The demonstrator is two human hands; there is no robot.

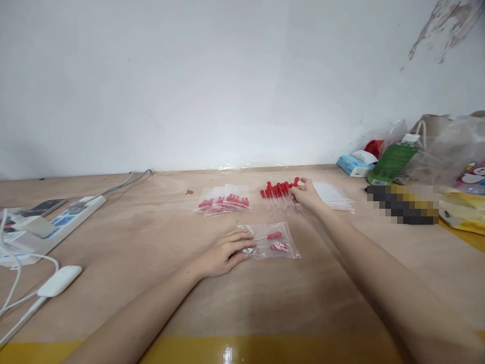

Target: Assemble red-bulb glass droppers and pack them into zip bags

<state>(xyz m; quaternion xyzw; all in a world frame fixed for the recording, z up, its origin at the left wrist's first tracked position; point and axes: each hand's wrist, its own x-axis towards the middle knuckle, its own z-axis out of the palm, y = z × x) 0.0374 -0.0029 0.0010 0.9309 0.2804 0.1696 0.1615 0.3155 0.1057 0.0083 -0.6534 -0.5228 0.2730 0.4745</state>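
A clear zip bag (267, 253) lies flat on the table with two red-bulbed droppers (274, 235) inside. My left hand (227, 252) rests on the bag's left end, its fingers stretched out over the plastic. Farther back is a pile of loose glass droppers (279, 189) with red rubber bulbs and thin clear stems. At the right end of this pile, my right hand (306, 194) has its thumb and fingers closed around one dropper's red bulb (296, 181). Left of the pile lie several overlapping zip bags (223, 200) holding red-bulbed droppers.
A stack of flat whitish bags (333, 196) lies right of my right hand. Along the right stand a tissue pack (356, 164), a green bottle (396, 159) and plastic bags (450, 146). A power strip (71, 222) with cables and a white adapter (59, 281) occupy the left.
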